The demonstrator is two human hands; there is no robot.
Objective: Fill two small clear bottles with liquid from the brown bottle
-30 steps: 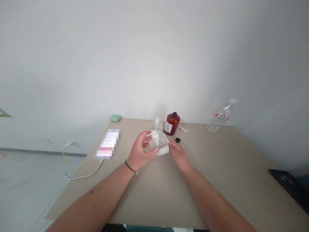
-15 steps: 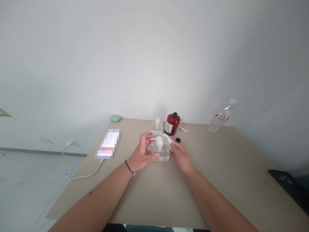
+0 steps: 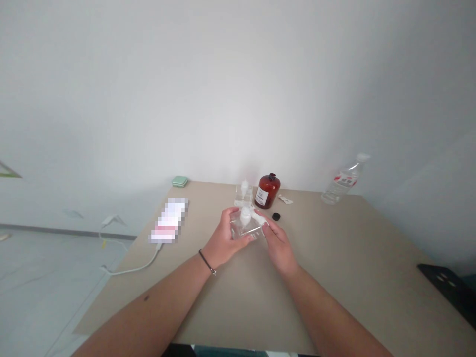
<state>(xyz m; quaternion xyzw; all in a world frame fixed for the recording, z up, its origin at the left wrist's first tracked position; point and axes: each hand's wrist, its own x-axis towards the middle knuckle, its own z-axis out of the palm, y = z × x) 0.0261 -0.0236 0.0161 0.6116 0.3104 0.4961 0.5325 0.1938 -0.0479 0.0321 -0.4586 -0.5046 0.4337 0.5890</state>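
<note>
My left hand [image 3: 223, 241] grips a clear square pump bottle [image 3: 238, 230], its thumb along the near side and its fingers round the far left. The bottle has a white pump top [image 3: 246, 215] and looks tilted. In my right hand [image 3: 279, 245] is a piece of white tissue [image 3: 259, 216], pressed to the bottle's right side; the fingers are closed on it. Just beyond the hands stands a second clear square bottle with a white top [image 3: 243, 196]. Beside that is a brown bottle with a white label [image 3: 271, 188]. A small black cap [image 3: 275, 216] lies near my right fingers.
At the table's [image 3: 334, 258] left are a lit phone [image 3: 170, 220] on a white cable [image 3: 130, 271] and a green case [image 3: 180, 181]. A crumpled white scrap [image 3: 285, 199] and a clear water bottle [image 3: 344, 181] are near the wall. A dark object [image 3: 444, 282] rests at the right edge.
The held pump bottle has been tilted and turned between my hands. My right hand keeps the tissue on its right side. The whole view has shifted slightly.
</note>
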